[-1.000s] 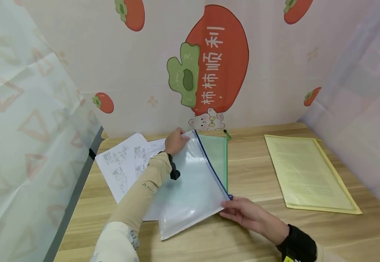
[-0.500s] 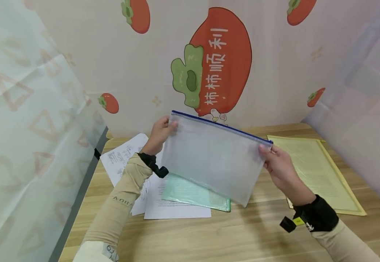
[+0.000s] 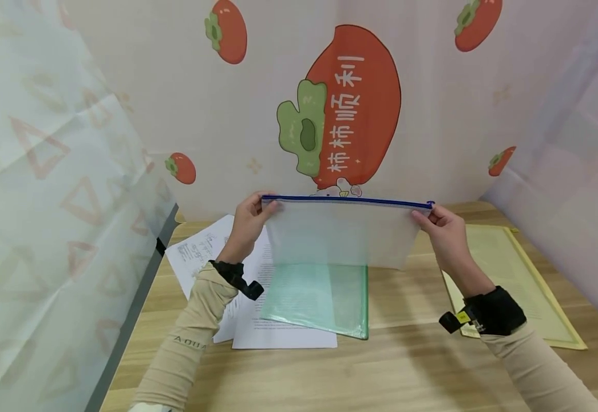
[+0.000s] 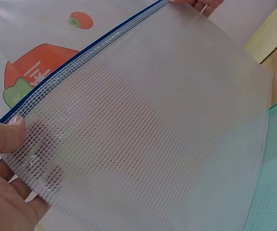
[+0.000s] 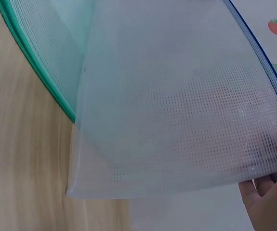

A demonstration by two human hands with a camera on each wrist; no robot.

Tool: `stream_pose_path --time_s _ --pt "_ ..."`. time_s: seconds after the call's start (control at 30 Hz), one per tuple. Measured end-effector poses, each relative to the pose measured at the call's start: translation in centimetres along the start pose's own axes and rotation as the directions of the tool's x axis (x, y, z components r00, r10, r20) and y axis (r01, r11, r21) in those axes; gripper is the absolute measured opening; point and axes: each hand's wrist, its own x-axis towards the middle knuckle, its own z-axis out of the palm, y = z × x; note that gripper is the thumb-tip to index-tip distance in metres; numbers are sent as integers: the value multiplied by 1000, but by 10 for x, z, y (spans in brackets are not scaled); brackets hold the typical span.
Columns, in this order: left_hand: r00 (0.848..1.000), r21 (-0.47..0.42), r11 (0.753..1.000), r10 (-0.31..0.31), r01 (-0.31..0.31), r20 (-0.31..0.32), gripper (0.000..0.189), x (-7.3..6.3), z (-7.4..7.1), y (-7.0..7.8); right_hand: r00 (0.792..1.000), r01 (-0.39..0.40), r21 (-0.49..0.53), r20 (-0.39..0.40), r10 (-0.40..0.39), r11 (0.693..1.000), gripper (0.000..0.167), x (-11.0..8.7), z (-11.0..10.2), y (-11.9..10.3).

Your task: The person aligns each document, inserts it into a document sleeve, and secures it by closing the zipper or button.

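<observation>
A translucent mesh zip folder [image 3: 329,237] with a blue zipper along its top edge hangs stretched out above the table. My left hand [image 3: 245,229] pinches its top left corner, thumb on the near face and fingers behind. At the opposite corner, beside the zipper pull, my right hand [image 3: 448,240] grips it the same way. The right wrist view shows the mesh folder [image 5: 177,110] flat and see-through, with no papers visible inside. Below it lies a green mesh zip folder [image 3: 319,303], its upper part seen through the raised one.
Printed sheets [image 3: 283,339] lie partly under the green folder, with more papers [image 3: 201,246] fanned out at the left. A yellow zip folder [image 3: 515,286] with a printed page inside rests at the right. A patterned curtain [image 3: 417,114] hangs behind the table.
The blue-zipped folder has come up from the green folder. My left hand shifted left, my right hand rose to the other top corner, and the zipper edge turned from slanting to nearly level.
</observation>
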Motion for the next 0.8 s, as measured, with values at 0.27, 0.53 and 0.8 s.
stream_pose_path --time_s 0.27,0.53,0.8 --pt "1000 21 1000 -11 11 -4 26 -3 0 0 1000 12 33 21 -12 999 4 -2 -4 13" --pt "1000 6 1000 2 -2 3 26 -3 1 0 999 44 65 12 -44 997 4 0 -4 12" --pt "1000 -3 1000 2 -2 -12 27 -3 3 -3 999 46 88 14 -48 995 4 0 -5 13"
